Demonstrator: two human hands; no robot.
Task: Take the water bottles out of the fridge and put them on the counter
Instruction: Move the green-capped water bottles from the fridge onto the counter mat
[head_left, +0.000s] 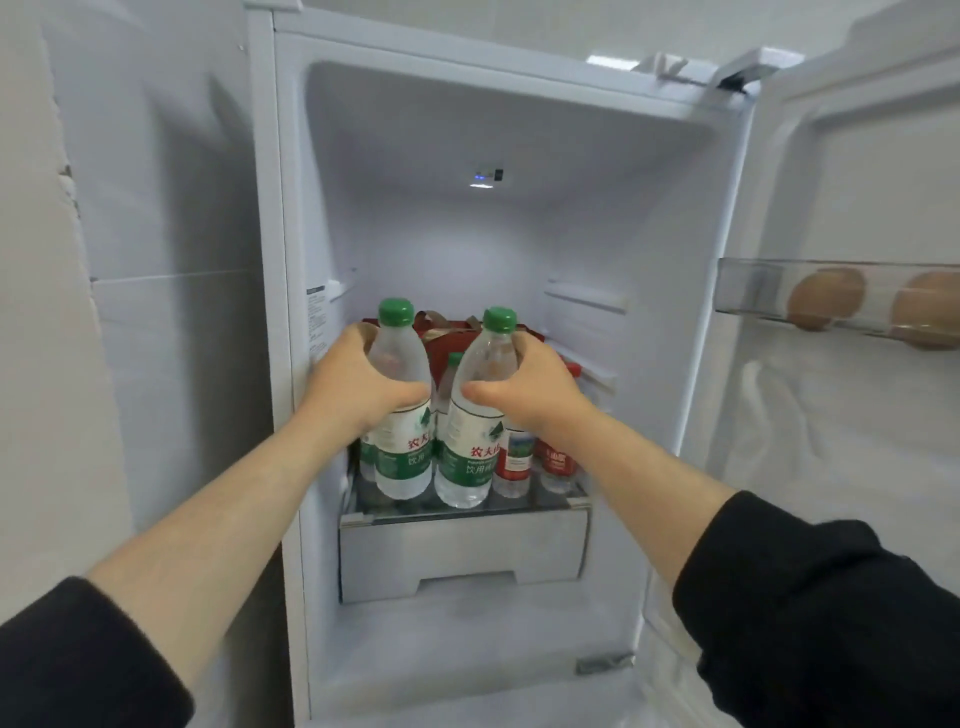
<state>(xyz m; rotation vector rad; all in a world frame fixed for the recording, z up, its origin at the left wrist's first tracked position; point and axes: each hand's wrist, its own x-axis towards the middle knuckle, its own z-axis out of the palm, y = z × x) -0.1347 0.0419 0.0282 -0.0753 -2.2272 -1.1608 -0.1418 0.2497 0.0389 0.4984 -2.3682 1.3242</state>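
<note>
From the head view, our left hand (358, 387) and right hand (524, 387) each clamp one upright green-capped bottle (402, 415) (475, 421) at the shoulder, on the fridge's glass shelf (550, 501). Long axes vertical; smooth clear plastic, glossy labels. More bottles (558, 462) stand behind.

Bottles (457, 431) on fridge shelf (467, 506), box (447, 340) behind
</note>
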